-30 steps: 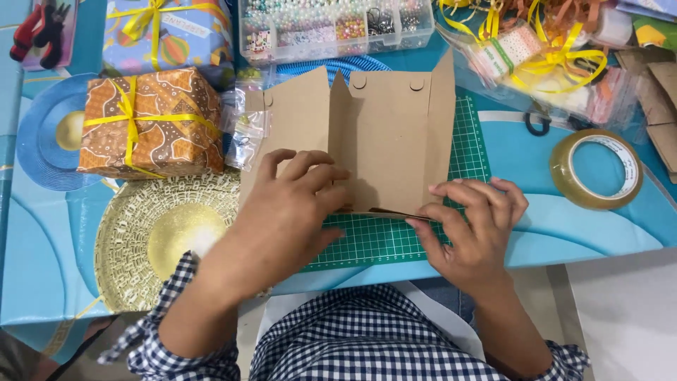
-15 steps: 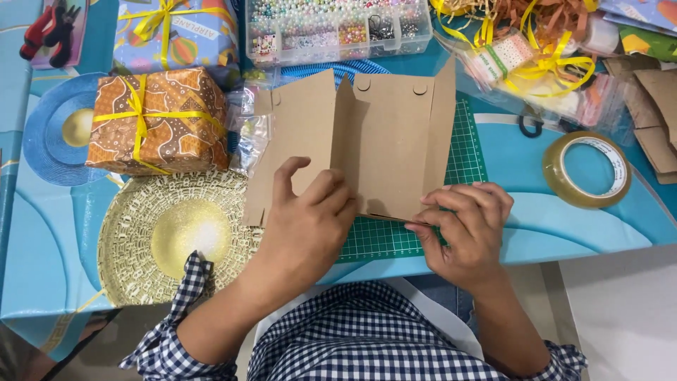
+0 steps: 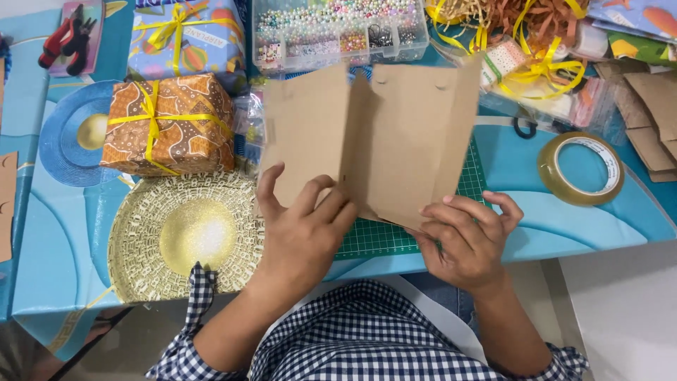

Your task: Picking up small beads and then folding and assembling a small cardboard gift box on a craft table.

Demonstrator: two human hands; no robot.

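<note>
— Lifting off the mat (image 3: 395,236) now? A second ago the card (image 3: 374,141) lay flat under both palms.

— Yes. It is raised and tilted above the counter (image 3: 564,226), panels part-folded. The left hand (image 3: 303,236) grips its lower left panel, fingers spread over the front. The right hand (image 3: 469,240) pinches the lower right edge.

— So the creasing looks finished?

— Likely; it seems ready for shaping. The gift box (image 3: 169,123), gold plate (image 3: 141,233) and tape (image 3: 580,169) sit where they were.
</note>
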